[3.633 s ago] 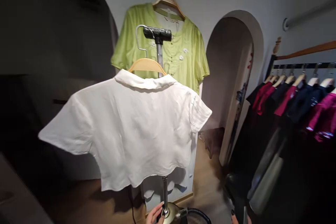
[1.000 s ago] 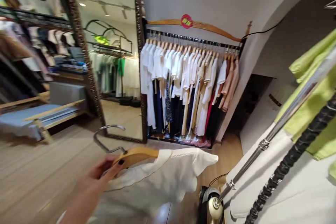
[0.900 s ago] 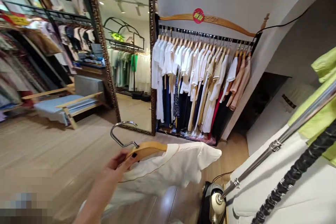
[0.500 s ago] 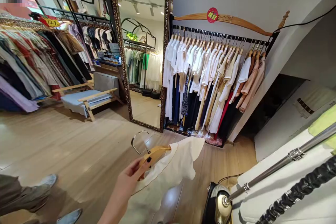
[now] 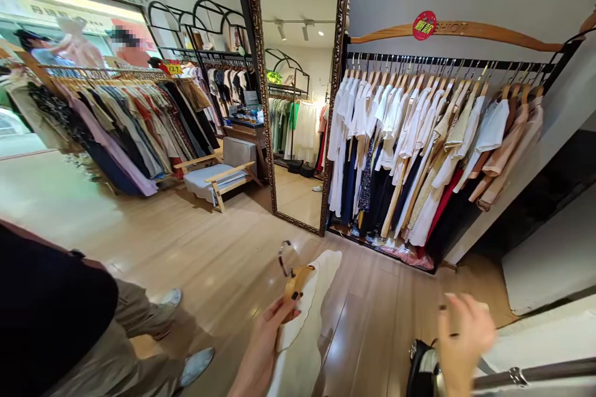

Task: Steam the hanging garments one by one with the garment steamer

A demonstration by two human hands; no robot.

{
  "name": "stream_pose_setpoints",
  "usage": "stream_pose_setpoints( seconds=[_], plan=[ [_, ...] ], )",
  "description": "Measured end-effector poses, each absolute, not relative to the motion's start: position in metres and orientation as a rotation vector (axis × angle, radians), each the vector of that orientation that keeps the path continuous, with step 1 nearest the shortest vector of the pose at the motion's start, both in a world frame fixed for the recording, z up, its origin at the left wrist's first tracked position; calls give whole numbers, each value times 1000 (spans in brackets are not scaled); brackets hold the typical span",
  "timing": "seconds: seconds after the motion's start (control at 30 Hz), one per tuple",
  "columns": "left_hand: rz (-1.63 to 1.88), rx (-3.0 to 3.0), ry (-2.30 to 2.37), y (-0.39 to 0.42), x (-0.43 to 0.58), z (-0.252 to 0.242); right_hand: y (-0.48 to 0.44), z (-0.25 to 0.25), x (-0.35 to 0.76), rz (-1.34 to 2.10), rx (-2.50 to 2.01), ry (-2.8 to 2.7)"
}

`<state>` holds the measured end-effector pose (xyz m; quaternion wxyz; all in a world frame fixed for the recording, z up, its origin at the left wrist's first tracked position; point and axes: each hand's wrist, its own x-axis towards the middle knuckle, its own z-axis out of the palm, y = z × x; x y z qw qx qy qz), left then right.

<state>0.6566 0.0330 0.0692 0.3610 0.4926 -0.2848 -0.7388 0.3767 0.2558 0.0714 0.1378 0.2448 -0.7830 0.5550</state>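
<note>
My left hand is closed around a wooden clothes hanger near its metal hook. From the hanger hangs a white garment, seen edge-on, with its lower part cut off by the bottom of the picture. My right hand is raised at the lower right, slightly blurred. Its thumb and fingers are apart, and I see nothing held in them. Behind it stand a black and silver floor machine and a metal pole.
A rack of hanging clothes stands ahead, beside a tall framed mirror. A low armchair and another clothes rack are to the left. A person in grey-brown trousers stands close at the left. White fabric lies at the right.
My right hand has come into view at the lower right. The view has turned left, showing more of the standing person. The garment on the hanger has swung to a narrower angle.
</note>
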Motion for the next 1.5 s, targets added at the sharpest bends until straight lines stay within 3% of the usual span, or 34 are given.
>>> stream_pose_setpoints(
  seconds=[0.13,0.23,0.4,0.6,0.93,1.1,1.27,1.5],
  plan=[
    [-1900,1143,-729,28,634,66,169,2,457,2180,1169,-2496],
    [-1933,1011,-756,36,614,63,126,0,497,2418,1534,-2520],
    [-1957,867,-853,51,585,50,95,26,492,2300,1581,-2534],
    [-1908,910,-888,32,530,8,78,-9,451,1945,1565,-2583],
    [-1981,820,-1125,0,365,-11,60,-26,291,2419,1083,-2359],
    [-1814,988,-1288,-6,301,-43,68,-44,186,2593,757,-2397],
    [-1852,1424,-1113,-39,291,-104,81,-47,84,2503,447,-2328],
    [-1730,1785,-1104,-100,298,-144,106,10,-13,2285,377,-2427]
  ],
)
